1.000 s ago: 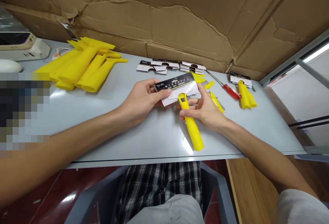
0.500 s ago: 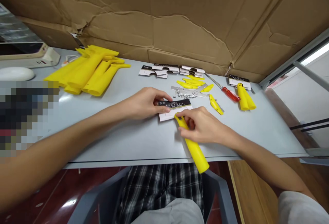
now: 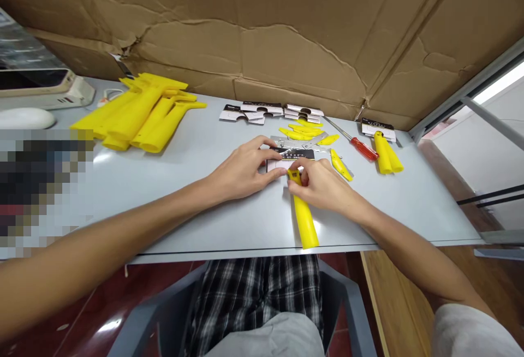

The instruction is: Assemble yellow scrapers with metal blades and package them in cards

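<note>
My left hand is closed on the left part of a black-and-white printed card, thumb near its lower edge and fingers over its top. My right hand pinches the narrow slotted end of a hollow yellow plastic handle against the card's lower right side. The handle's round end points toward the table's front edge. Just behind the card lie flat metal strips and several small yellow pieces. My fingers hide part of the card and the handle's tip.
Several yellow handles are heaped at the back left. A red screwdriver lies right of the small parts, beside two yellow handles with a card. More folded cards rest along the cardboard wall.
Both hands have moved slightly away from me, and the card has shifted back and right. The handle has followed, its round end now over the tabletop instead of past the front edge.
</note>
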The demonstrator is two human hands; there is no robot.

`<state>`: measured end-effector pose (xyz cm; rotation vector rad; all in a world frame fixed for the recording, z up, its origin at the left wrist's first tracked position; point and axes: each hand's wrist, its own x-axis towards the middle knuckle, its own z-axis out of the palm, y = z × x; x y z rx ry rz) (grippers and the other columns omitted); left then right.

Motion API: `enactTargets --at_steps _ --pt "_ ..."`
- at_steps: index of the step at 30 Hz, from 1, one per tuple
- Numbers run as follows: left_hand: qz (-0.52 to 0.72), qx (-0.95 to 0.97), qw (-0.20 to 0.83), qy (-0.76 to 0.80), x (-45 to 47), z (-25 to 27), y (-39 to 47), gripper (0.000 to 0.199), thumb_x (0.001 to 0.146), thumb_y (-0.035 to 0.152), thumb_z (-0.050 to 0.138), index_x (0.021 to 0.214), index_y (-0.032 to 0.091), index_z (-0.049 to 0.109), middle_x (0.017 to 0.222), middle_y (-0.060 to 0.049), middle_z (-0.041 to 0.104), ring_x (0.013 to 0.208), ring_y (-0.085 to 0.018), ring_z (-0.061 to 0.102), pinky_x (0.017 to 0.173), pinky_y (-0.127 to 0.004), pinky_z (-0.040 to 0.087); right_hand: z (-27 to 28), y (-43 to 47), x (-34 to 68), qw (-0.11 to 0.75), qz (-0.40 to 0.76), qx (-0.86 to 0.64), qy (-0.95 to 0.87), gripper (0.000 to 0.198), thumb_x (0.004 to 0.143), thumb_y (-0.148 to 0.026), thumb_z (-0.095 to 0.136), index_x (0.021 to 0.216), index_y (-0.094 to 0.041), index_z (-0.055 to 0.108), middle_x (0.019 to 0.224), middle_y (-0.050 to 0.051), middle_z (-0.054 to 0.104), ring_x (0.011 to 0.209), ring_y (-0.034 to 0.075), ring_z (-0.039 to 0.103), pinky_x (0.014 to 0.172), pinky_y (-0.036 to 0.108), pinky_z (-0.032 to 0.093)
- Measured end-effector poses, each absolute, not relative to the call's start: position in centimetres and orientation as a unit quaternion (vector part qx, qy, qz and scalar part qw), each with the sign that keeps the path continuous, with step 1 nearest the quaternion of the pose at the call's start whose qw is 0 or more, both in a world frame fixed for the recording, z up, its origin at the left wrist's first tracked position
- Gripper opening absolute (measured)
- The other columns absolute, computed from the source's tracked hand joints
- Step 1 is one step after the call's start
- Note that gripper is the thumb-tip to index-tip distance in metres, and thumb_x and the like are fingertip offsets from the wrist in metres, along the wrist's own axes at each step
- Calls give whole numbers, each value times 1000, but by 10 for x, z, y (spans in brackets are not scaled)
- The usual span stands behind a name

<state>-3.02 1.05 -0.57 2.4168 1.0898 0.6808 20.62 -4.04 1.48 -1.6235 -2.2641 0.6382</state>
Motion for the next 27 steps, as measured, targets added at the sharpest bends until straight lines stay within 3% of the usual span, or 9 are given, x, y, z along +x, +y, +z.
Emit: enactTargets --at_steps 4,8,11,14,17,19,22,24,27 --pt "209 877 161 401 -30 -7 10 46 106 48 62 136 19 83 169 -21 54 124 -39 75 116 -59 56 9 -31 208 152 212 -563 -785 38 101 -43 67 126 -15 75 80 3 71 77 18 59 82 34 41" --pt "217 864 158 425 -29 -8 15 47 106 49 63 137 19 82 169 -21 54 117 -38 77 115 -59 56 10 -27 209 164 231 -549 -786 43 105 -51 66 129 -16 75 78 3 72 74 18 61 83 35 42" --pt "254 846 181 433 -34 0 17 51 104 53 68 141 20 78 165 -19 57 99 -28 77 111 -54 59 19 -30 214 183 246 -553 -775 47 108 -54 63 132 -17 76 77 4 75 76 20 67 85 37 47" --pt "248 836 192 450 -47 11 10 52 105 54 64 142 19 76 153 -19 67 90 -26 76 105 -50 61 25 -44 225 222 195 -589 -752 51 109 -54 60 135 -14 77 93 9 81 85 24 74 92 42 53" --pt "189 867 158 432 -61 10 -12 56 111 52 52 138 11 78 139 -23 75 122 -39 75 117 -56 56 18 -68 240 224 114 -602 -758 54 110 -52 53 136 -11 78 126 20 81 116 35 77 106 53 58" --pt "161 880 132 426 -67 -1 -32 64 115 53 44 145 6 75 154 -29 70 146 -44 65 128 -59 48 5 -85 248 183 91 -604 -770 65 112 -53 46 150 -6 71 149 26 71 141 41 69 121 61 53" --pt "130 884 76 442 -67 -23 -59 72 116 52 42 165 2 60 182 -28 42 172 -47 37 139 -64 30 -13 -103 252 94 86 -599 -791 91 112 -68 40 172 0 46 182 27 35 175 42 33 142 66 32" --pt "101 888 43 447 -63 -34 -68 71 119 49 35 173 5 52 188 -22 33 175 -43 30 142 -66 23 -19 -107 251 36 88 -604 -792 100 113 -74 31 179 0 33 188 23 16 181 38 14 148 64 19" --pt "66 890 20 452 -59 -39 -71 73 121 47 25 177 3 45 189 -20 27 178 -39 25 143 -65 18 -22 -106 248 -9 83 -614 -785 100 113 -74 19 183 -2 22 190 18 6 182 32 5 149 59 12"
